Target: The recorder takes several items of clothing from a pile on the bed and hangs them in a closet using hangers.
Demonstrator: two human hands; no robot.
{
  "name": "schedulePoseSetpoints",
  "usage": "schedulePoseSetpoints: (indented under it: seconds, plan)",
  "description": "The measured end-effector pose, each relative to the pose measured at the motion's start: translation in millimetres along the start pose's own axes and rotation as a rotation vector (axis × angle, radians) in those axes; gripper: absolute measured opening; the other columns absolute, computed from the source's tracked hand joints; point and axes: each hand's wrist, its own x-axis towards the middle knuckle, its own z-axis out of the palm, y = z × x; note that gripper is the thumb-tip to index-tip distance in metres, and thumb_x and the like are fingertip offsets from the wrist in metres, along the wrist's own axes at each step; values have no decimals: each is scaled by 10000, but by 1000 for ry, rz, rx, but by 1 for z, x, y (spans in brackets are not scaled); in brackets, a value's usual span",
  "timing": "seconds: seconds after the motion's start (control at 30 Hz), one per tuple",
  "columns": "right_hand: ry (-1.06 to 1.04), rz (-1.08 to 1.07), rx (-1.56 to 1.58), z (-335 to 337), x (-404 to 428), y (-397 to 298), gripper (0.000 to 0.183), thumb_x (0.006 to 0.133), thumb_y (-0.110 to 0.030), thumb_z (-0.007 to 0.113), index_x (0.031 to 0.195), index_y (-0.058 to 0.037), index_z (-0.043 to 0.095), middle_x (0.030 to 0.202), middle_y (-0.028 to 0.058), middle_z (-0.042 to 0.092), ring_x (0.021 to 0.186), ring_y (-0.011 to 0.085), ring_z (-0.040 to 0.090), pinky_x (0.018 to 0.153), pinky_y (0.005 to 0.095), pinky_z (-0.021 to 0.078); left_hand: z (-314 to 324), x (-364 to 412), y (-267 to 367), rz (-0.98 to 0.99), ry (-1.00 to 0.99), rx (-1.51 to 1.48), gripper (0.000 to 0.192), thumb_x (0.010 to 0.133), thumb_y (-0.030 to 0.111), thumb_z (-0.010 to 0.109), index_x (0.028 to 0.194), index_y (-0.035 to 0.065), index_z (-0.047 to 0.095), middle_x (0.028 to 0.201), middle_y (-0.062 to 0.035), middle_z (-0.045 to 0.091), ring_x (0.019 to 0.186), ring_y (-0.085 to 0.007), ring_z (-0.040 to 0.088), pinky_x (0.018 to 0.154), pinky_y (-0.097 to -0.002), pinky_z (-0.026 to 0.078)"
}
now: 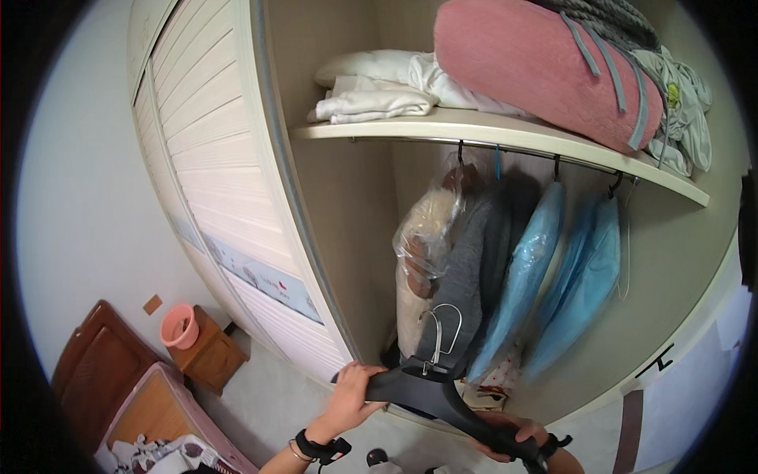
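Two black clothes hangers (441, 400) with silver metal hooks are held together in front of the open wardrobe, low in the view. My left hand (350, 394) grips their left arm, thumb and fingers around it. At their lower right arm, my right hand (515, 435) holds on. Behind the hooks, a cream garment in clear plastic (429, 219), a dark grey garment (468, 260) and several blue garment covers (524, 266) hang from the rail. The far right covers look blurred.
Above the rail, the wardrobe shelf (426, 125) bears folded white bedding (379, 103) and a rolled pink blanket (533, 65). A louvred wardrobe door (207, 136) stands at left. A bed (154, 415) and a wooden nightstand (207, 355) with a pink basin (179, 327) are at lower left.
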Motion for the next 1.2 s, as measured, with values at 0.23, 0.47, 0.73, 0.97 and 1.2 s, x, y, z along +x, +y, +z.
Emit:
schedulePoseSetpoints:
  seconds: [0.23, 0.47, 0.73, 0.97, 1.2]
  plan:
    - [372, -54, -418, 78, 61, -1, 990, 582, -110, 773, 1389, 31, 218, 1293, 113, 388, 1171, 192, 394, 998, 268, 278, -16, 36, -54, 135, -10, -190, 645, 657, 40, 658, 1239, -11, 384, 1238, -208, 426, 1171, -373, 392, 1032, -467, 275]
    - [480, -97, -321, 88, 109, -3, 973, 610, -69, 752, 1404, 5, 195, 1296, 128, 372, 1130, 172, 423, 968, 239, 313, -42, 62, -72, 91, 128, -216, 746, 656, -34, 645, 1328, -17, 320, 1323, -219, 339, 1199, -396, 359, 1019, -424, 308]
    - [520, -162, -364, 85, 149, -37, 1015, 634, -217, 734, 1430, -3, 142, 1470, 151, 160, 1367, 265, 148, 1093, 313, 113, -51, 86, -95, 104, 142, -243, 782, 677, -13, 663, 1359, -20, 282, 1320, -233, 342, 1194, -409, 360, 993, -418, 338]
    - [479, -486, -331, 103, 150, -78, 950, 624, -110, 751, 1408, 9, 229, 1409, 129, 301, 1303, 233, 283, 1078, 287, 193, -64, 91, -90, 124, 325, -160, 714, 759, 93, 696, 1333, -46, 293, 1272, -242, 377, 1150, -388, 402, 971, -398, 353]
    - [368, -554, -577, 115, 238, -129, 852, 690, -110, 738, 1391, 14, 270, 1322, 102, 417, 1223, 190, 387, 1030, 280, 283, -70, 64, -114, 31, 239, -246, 508, 767, 85, 690, 1190, -20, 429, 1162, -191, 487, 1062, -349, 487, 900, -366, 417]
